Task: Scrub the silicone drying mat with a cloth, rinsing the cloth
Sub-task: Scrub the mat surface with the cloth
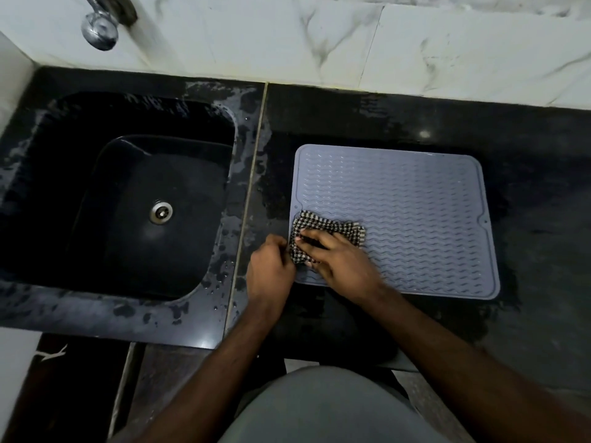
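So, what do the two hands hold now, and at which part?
Both are on the checked cloth. The right hand presses on its middle; the left hand grips its left edge, at the mat's near-left corner.

Left hand [270,270] curled, right hand [335,260] pressing flat

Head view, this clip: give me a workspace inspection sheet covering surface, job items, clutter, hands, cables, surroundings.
Surface: black stone counter, wet patches around the sink.
Job's things: grey silicone mat lies flat on the counter right of the sink; checked cloth bunched on its near left corner.
Clutter: nothing seen.
Hands: right hand presses on the cloth, fingers spread; left hand grips the cloth's edge at the mat's left rim.
Cables: nothing seen.
Surroundings: marble-look wall tiles; chrome tap above the sink, no water stream visible; drain uncovered.
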`<state>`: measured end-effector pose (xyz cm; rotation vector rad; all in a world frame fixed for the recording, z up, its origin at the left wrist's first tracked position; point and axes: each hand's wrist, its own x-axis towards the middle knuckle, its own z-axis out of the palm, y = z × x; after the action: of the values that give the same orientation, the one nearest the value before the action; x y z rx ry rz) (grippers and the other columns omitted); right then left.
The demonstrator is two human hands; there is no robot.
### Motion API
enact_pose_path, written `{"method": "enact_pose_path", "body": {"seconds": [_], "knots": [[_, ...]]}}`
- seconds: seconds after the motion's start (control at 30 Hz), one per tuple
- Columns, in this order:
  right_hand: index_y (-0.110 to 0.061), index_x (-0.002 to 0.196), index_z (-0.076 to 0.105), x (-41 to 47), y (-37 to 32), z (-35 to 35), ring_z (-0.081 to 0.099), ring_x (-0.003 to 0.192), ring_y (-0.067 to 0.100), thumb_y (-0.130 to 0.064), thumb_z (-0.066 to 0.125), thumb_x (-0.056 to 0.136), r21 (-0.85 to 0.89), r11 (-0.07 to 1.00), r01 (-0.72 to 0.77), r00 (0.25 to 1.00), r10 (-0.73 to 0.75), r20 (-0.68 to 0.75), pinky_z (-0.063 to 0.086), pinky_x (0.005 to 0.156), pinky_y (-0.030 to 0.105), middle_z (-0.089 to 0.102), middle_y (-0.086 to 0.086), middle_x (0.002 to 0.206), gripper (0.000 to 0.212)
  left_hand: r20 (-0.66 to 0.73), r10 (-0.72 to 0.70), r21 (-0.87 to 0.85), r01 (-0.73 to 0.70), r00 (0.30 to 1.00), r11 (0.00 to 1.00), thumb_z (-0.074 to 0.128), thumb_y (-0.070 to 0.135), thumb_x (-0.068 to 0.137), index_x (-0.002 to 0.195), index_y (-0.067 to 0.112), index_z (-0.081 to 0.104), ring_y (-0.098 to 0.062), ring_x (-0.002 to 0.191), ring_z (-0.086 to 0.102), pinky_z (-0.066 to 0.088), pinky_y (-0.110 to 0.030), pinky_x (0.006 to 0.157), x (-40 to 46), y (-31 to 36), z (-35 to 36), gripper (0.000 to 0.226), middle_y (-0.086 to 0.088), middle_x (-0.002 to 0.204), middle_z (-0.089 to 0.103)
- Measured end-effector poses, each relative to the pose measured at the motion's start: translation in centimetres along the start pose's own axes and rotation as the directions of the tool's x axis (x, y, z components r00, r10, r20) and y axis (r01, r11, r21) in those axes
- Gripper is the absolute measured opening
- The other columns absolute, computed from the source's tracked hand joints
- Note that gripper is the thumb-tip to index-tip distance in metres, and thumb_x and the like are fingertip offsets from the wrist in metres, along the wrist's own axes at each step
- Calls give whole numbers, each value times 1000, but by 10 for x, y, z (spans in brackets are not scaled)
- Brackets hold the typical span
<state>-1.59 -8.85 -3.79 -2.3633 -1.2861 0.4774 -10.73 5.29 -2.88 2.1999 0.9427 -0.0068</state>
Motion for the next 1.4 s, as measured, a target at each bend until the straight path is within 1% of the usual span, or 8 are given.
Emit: {"method": "enact_pose_path", "body": {"seconds": [0.17,0.33,0.5,0.63,0.8,1.07,1.23,1.4], "knots": [[-37,147,46,3,-10,5,51,109,24,-18,55,97,39,999,-2,1000,2,-8,51,93,37,38,-13,156,55,-21,-37,-32,37,999,999,59,15,94,107,14,65,-31,87,69,56,-45,78,1,-8,-6,14,-10,94,74],[-48,151,30,5,-13,7,31,95,14,-16,42,102,-159,987,24,994,-6,112,50,71,32,21,-28,160,60,-31,53,64,-51,998,997,61,15,93,99,12,64,-32,86,67,53,-47,76,2,-13,-7,7,-11,90,72],[-48,151,28,-11,-11,2,35,98,24,-7,13,90,-341,935,98,980,-31,196,47,73,34,16,-28,161,75,-86,72,99,-63,994,993,67,19,91,94,13,67,-28,89,61,50,-42,78,2,-16,-3,6,-7,88,69],[-38,143,48,-16,-22,1,36,97,29,-7,28,90,-396,916,57,994,-18,103,47,70,36,38,-21,154,64,-123,47,153,-28,991,988,69,30,92,93,17,69,-27,95,57,49,-42,81,6,-19,-1,14,-6,94,66],[-33,148,43,-28,-20,-1,31,99,28,-10,44,96,-421,907,15,994,32,106,46,77,38,34,-15,158,57,-156,8,229,28,988,973,63,41,95,96,24,66,-24,104,53,42,-41,87,2,-16,3,18,-2,106,60],[-30,144,51,-60,16,-12,45,86,28,-8,76,78,-420,907,-3,1000,9,12,48,70,35,44,-11,154,74,-185,34,271,18,982,962,59,34,98,100,20,60,-23,101,52,42,-40,86,-1,-11,12,14,-2,106,60],[-31,138,57,-64,26,-7,44,83,27,-6,66,81,-400,917,-8,997,-22,-68,48,65,34,49,-11,149,62,-217,100,339,-21,971,941,61,14,94,115,11,57,-32,99,55,44,-45,83,-5,-3,21,21,-10,107,61],[-30,119,69,-63,24,-6,50,85,27,-18,41,86,-351,936,-27,997,0,-76,52,61,35,57,-12,138,45,-103,365,-143,-377,925,915,48,21,105,140,15,45,-14,125,51,42,-33,106,-15,35,51,36,1,136,53]]}}
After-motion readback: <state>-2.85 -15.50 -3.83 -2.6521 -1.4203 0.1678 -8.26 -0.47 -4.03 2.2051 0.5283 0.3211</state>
